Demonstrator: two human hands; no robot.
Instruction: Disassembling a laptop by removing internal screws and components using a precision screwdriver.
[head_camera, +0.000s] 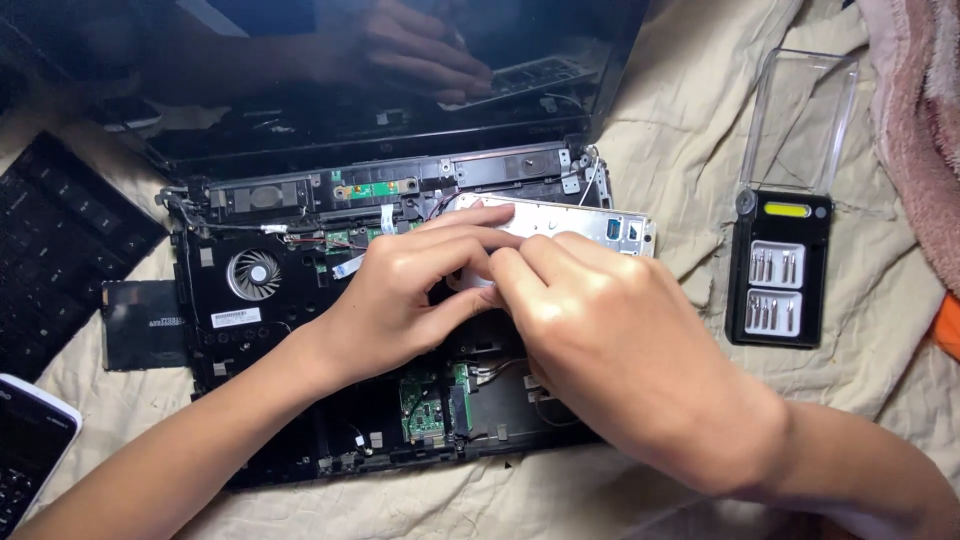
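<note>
An opened laptop base (260, 330) lies in front of me with its fan (254, 273) and green circuit boards (422, 405) exposed. Both hands meet over its middle. My left hand (400, 295) grips a silver metal drive (560, 222) that sits tilted at the base's upper right, fingers laid along its near edge. My right hand (610, 340) pinches the same drive beside the left fingers. The part under my fingers is hidden. The dark screen (300, 70) stands open at the back and reflects my hands.
A detached black keyboard (55, 250) lies at the left, a small black cover panel (145, 325) beside the base. A phone (30, 445) sits at the lower left. A black screwdriver bit case (780, 270) with its clear lid open rests right, on beige cloth (690, 130).
</note>
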